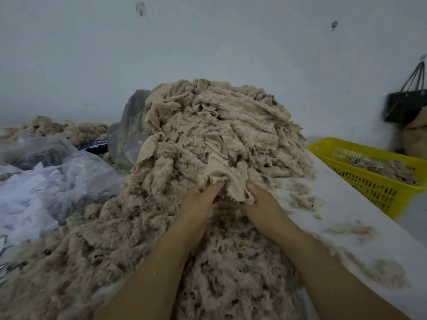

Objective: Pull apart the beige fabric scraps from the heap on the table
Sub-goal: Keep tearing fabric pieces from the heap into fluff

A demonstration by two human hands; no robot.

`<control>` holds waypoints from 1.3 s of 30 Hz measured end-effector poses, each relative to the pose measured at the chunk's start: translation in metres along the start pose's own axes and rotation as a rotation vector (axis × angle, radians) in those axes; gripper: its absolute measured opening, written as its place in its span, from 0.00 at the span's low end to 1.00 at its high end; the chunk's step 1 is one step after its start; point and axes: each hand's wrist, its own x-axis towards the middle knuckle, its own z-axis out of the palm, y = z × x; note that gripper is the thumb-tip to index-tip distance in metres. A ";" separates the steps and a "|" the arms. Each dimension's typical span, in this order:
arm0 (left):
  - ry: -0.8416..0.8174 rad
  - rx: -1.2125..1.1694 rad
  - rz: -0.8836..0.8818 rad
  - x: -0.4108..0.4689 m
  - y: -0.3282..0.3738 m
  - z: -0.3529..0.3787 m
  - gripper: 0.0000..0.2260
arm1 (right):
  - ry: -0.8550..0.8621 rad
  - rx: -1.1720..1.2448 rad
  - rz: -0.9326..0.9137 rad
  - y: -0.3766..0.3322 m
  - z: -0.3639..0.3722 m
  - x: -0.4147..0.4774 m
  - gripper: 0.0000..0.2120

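Observation:
A big heap of beige fluffy fabric scraps (pixel 221 125) fills the middle of the white table (pixel 360 211) and spreads toward me. At its front slope lies a smooth-backed beige scrap (pixel 227 174). My left hand (pixel 201 202) grips that scrap's lower left edge, thumb on top. My right hand (pixel 263 204) grips its lower right edge just beside the left hand. Both hands sit close together, with their fingers partly buried in the fabric.
A yellow plastic basket (pixel 369 181) holding a few scraps stands at the right, off the table's edge. Clear and white plastic bags (pixel 46 181) lie at the left, with another scrap pile (pixel 57 129) behind them. Loose fluff (pixel 388 273) dots the table's right side. A dark bag (pixel 404 105) hangs on the wall.

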 end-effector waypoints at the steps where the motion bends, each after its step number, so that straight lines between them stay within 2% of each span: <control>1: -0.014 0.031 -0.004 -0.001 0.000 0.000 0.09 | -0.002 0.014 0.048 -0.001 -0.002 -0.001 0.18; 3: 0.062 0.157 0.058 -0.001 0.001 -0.005 0.08 | 0.127 0.157 0.132 -0.003 -0.007 0.002 0.18; 4: 0.180 0.265 0.120 0.000 0.003 -0.009 0.08 | 0.286 0.366 0.186 -0.004 -0.014 0.004 0.16; 6: 0.514 0.392 0.270 0.004 0.011 -0.020 0.06 | 0.593 1.022 0.217 -0.004 -0.038 0.006 0.08; 7: 0.655 0.396 0.310 0.005 0.014 -0.027 0.06 | 0.667 1.284 0.183 0.000 -0.048 0.007 0.13; 8: 0.761 0.401 0.320 0.008 0.014 -0.033 0.08 | 0.662 1.402 0.193 0.003 -0.053 0.008 0.23; 9: 0.839 0.429 0.308 0.013 0.013 -0.039 0.13 | 0.610 1.372 0.245 0.006 -0.054 0.007 0.30; 10: 0.891 0.472 0.269 0.015 0.012 -0.044 0.17 | 0.553 1.268 0.299 0.009 -0.049 0.008 0.32; 12: 0.917 0.505 0.138 0.017 0.006 -0.048 0.22 | 0.441 1.061 0.330 0.010 -0.034 0.008 0.32; 14: 0.867 0.375 -0.010 0.019 -0.002 -0.051 0.20 | 0.364 0.915 0.306 0.008 -0.022 0.010 0.28; 16: 0.787 0.294 -0.082 0.018 -0.006 -0.051 0.14 | 0.313 0.784 0.281 0.008 -0.016 0.010 0.21; 19: 0.643 0.477 0.040 0.015 -0.003 -0.042 0.14 | 0.245 0.664 0.260 0.010 -0.014 0.009 0.18; 22: 0.384 0.688 0.262 0.007 -0.002 -0.020 0.13 | 0.165 0.606 0.245 0.007 -0.009 0.008 0.18; 24: 0.276 0.795 0.321 0.005 -0.005 -0.009 0.13 | 0.127 0.504 0.231 0.005 -0.005 0.006 0.16; 28: 0.302 0.726 0.237 0.009 -0.008 -0.020 0.13 | 0.184 0.014 0.198 0.010 -0.005 0.005 0.12; 30: 0.211 0.842 0.191 0.012 -0.010 -0.026 0.10 | 0.223 -0.203 0.152 0.015 -0.011 0.008 0.10; 31: 0.141 0.936 0.153 0.013 -0.014 -0.027 0.09 | 0.184 -0.275 0.126 0.018 -0.011 0.010 0.09; 33: -0.005 1.105 0.041 0.015 -0.022 -0.026 0.12 | -0.010 -0.486 0.121 0.027 -0.007 0.012 0.15; 35: -0.077 1.203 -0.019 0.017 -0.026 -0.025 0.15 | -0.170 -0.688 0.142 0.033 0.001 0.012 0.19; 37: -0.047 1.242 -0.035 0.019 -0.028 -0.027 0.16 | -0.185 -0.674 0.134 0.030 0.006 0.011 0.20; 39: 0.030 1.259 -0.069 0.020 -0.027 -0.030 0.17 | -0.140 -0.536 0.095 0.023 0.006 0.010 0.19</control>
